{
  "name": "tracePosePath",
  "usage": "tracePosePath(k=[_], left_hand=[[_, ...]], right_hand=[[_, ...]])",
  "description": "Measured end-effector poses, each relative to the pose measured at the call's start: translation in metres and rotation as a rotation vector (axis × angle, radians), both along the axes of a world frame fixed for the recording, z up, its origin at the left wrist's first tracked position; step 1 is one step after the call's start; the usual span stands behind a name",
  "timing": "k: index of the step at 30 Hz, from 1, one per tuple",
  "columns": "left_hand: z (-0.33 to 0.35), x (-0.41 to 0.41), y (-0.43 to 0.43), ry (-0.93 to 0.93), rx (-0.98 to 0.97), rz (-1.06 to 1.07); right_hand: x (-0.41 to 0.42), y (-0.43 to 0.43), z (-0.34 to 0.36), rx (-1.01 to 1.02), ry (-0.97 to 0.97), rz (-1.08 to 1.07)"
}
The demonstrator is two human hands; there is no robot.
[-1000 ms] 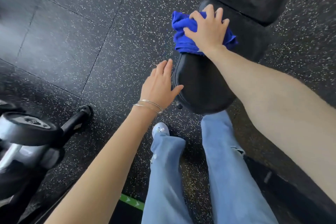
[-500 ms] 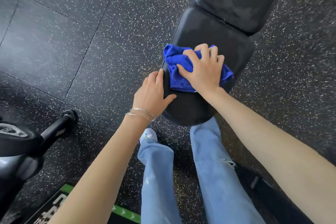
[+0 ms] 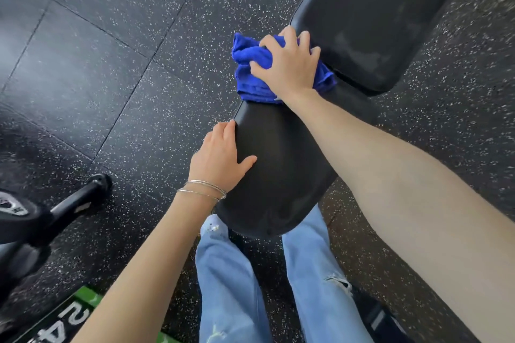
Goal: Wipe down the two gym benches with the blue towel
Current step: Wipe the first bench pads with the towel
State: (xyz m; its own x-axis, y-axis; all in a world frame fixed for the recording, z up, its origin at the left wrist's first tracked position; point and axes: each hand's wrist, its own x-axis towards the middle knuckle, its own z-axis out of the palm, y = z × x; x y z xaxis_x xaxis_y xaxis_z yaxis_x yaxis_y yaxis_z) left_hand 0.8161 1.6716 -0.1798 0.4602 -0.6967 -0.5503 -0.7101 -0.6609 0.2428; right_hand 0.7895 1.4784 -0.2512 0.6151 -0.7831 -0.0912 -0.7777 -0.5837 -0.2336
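Observation:
A black padded gym bench runs from centre to upper right: its seat pad (image 3: 278, 175) lies near me and its back pad (image 3: 370, 17) lies beyond. The bunched blue towel (image 3: 250, 75) sits at the far end of the seat pad, by the gap between the pads. My right hand (image 3: 289, 64) presses down on the towel, fingers curled over it. My left hand (image 3: 220, 159) rests flat on the seat pad's left edge, fingers apart, holding nothing, two thin bangles on the wrist. Only this one bench is in view.
Black speckled rubber floor (image 3: 111, 64) surrounds the bench. A black weight plate and bar end (image 3: 69, 209) of some equipment sit at the lower left. A green floor marking (image 3: 80, 306) lies below it. My legs in blue jeans (image 3: 231, 287) stand at the bench's near end.
My right hand has pushed the towel away from me along the seat pad, up to the gap before the back pad. My left hand has stayed on the seat's left edge.

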Motion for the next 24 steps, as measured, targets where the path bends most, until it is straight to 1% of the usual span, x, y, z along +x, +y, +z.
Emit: tracePosePath(k=[3, 5, 6, 11, 17, 24], left_hand=[[0.000, -0.002, -0.008, -0.011, 0.017, -0.013], [0.000, -0.003, -0.011, -0.025, 0.030, -0.009], [0.000, -0.004, -0.013, -0.026, 0.033, -0.002], [0.001, -0.006, -0.014, -0.009, 0.036, 0.027], [0.000, 0.000, -0.006, 0.012, 0.007, -0.029], [-0.002, 0.016, 0.016, 0.083, -0.025, -0.173]], right_hand=[[-0.003, -0.020, -0.003, 0.090, -0.019, -0.095], [-0.018, -0.034, -0.006, 0.177, -0.017, -0.139], [-0.030, -0.038, -0.008, 0.186, -0.010, -0.143], [-0.093, -0.032, -0.011, 0.080, -0.002, -0.191], [-0.118, -0.013, -0.006, 0.001, 0.045, -0.319], [-0.127, 0.055, 0.006, -0.060, 0.066, -0.587]])
